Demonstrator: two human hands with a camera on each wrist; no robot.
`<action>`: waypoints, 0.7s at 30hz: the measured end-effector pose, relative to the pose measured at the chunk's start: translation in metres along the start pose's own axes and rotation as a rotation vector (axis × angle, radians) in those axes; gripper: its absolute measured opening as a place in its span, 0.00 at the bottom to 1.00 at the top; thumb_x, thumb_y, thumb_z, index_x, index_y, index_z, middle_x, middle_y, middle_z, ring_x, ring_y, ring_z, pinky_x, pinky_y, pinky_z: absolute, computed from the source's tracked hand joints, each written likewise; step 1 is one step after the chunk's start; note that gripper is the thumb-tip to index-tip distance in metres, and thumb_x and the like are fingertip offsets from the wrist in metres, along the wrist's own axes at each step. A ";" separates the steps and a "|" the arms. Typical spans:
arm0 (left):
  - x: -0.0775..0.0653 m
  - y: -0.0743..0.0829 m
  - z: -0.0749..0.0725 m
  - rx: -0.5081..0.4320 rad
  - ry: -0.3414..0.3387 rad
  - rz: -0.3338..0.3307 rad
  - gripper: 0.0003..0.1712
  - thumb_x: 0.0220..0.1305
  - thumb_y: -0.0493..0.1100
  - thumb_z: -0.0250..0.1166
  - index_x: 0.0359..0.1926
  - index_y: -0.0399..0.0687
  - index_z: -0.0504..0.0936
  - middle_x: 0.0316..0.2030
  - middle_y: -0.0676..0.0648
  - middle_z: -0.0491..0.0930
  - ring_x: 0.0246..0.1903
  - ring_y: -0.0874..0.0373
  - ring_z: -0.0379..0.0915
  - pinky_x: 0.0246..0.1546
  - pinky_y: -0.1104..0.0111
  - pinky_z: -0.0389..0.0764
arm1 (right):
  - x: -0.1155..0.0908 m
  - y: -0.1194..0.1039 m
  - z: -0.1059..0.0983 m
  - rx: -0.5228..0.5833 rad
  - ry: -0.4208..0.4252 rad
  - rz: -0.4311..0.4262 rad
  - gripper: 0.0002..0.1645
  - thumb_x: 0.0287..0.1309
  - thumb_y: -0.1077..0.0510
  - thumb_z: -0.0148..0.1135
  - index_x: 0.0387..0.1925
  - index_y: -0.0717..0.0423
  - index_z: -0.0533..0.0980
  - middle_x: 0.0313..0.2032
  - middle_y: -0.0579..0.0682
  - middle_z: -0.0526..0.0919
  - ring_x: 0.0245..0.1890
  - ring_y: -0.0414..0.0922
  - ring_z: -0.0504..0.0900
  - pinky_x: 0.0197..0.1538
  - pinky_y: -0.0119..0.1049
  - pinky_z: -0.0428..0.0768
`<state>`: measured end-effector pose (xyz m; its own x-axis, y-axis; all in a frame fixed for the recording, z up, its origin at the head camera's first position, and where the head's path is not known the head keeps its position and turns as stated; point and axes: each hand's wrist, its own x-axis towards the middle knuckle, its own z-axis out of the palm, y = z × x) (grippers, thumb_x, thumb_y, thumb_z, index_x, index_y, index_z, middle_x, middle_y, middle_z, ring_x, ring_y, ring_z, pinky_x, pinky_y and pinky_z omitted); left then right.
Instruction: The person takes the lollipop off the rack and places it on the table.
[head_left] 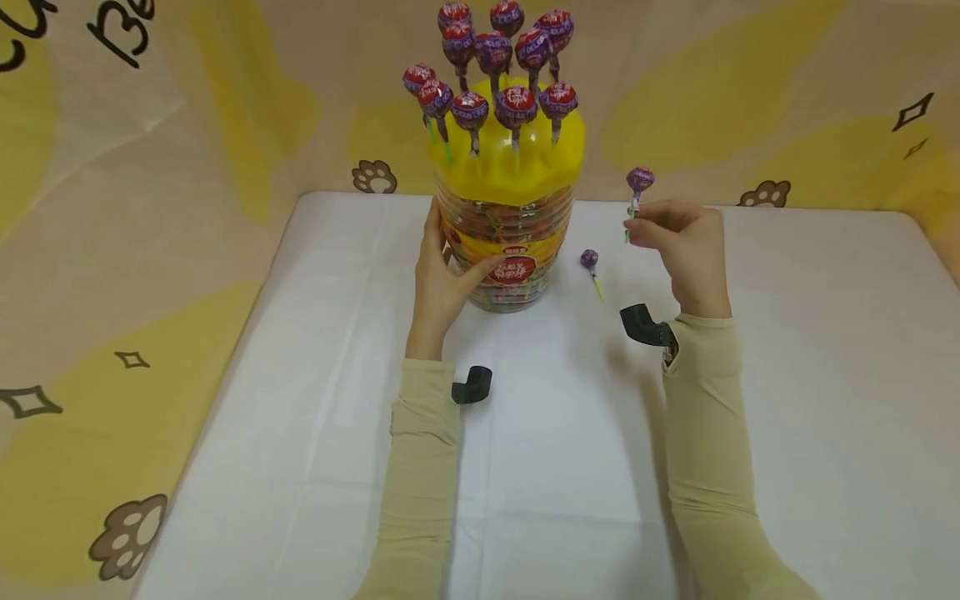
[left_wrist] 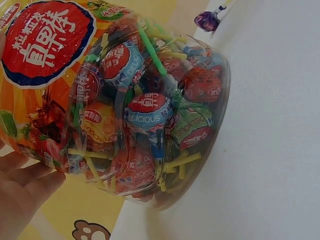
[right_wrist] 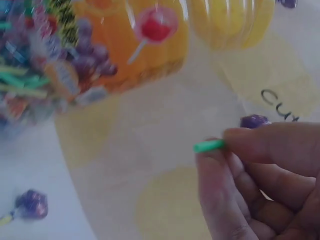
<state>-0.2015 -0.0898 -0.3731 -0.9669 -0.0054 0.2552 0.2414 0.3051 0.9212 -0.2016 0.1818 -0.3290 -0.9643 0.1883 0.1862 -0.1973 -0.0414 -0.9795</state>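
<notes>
A clear plastic jar (head_left: pixel 504 283) full of wrapped lollipops stands upright, its yellow lid (head_left: pixel 498 179) holding several purple-red lollipops (head_left: pixel 515 107) stuck in heads up. My left hand (head_left: pixel 444 279) grips the jar's left side, thumb across the front label and fingers round behind. In the left wrist view the jar's wall (left_wrist: pixel 145 115) shows candies and sticks inside. To the right of the jar, my right hand (head_left: pixel 682 246) pinches a lollipop (head_left: pixel 640 179) by its green stick, head up. The stick's end (right_wrist: pixel 209 145) pokes out between thumb and forefinger in the right wrist view.
One loose purple lollipop (head_left: pixel 589 258) with a yellow stick lies on the white table (head_left: pixel 570 467), between jar and right hand. Behind the table hangs a yellow patterned cloth (head_left: pixel 697 100). Black wrist cameras (head_left: pixel 645 325) stick out from both sleeves.
</notes>
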 end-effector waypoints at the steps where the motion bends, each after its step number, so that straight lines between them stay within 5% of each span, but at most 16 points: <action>1: 0.000 0.001 0.000 -0.001 0.000 0.004 0.57 0.54 0.48 0.71 0.74 0.50 0.42 0.71 0.47 0.50 0.69 0.54 0.49 0.67 0.58 0.58 | 0.000 0.001 -0.003 -0.030 -0.016 0.033 0.03 0.48 0.72 0.66 0.29 0.68 0.83 0.26 0.49 0.84 0.23 0.41 0.81 0.34 0.27 0.82; 10: -0.002 0.001 0.000 -0.019 -0.007 0.000 0.57 0.55 0.48 0.71 0.74 0.50 0.41 0.72 0.48 0.49 0.69 0.55 0.48 0.68 0.60 0.57 | 0.006 0.031 -0.022 -0.338 -0.134 0.228 0.08 0.55 0.67 0.64 0.35 0.71 0.80 0.26 0.42 0.83 0.26 0.38 0.83 0.35 0.27 0.82; 15: -0.002 0.000 0.000 -0.022 -0.002 0.003 0.56 0.55 0.48 0.71 0.74 0.50 0.42 0.71 0.48 0.50 0.69 0.55 0.48 0.67 0.59 0.57 | 0.010 0.051 -0.026 -0.408 -0.192 0.295 0.15 0.56 0.67 0.63 0.41 0.77 0.76 0.26 0.41 0.82 0.25 0.35 0.82 0.35 0.25 0.82; 21: -0.001 0.002 0.000 -0.019 -0.003 0.002 0.56 0.55 0.48 0.71 0.74 0.51 0.42 0.71 0.48 0.50 0.69 0.55 0.48 0.67 0.59 0.57 | 0.013 0.071 -0.033 -0.362 -0.237 0.396 0.18 0.56 0.70 0.61 0.46 0.82 0.73 0.24 0.41 0.82 0.22 0.34 0.82 0.32 0.24 0.81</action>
<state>-0.1997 -0.0895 -0.3718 -0.9666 -0.0019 0.2561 0.2448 0.2867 0.9262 -0.2220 0.2136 -0.3983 -0.9737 0.0005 -0.2279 0.2188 0.2823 -0.9341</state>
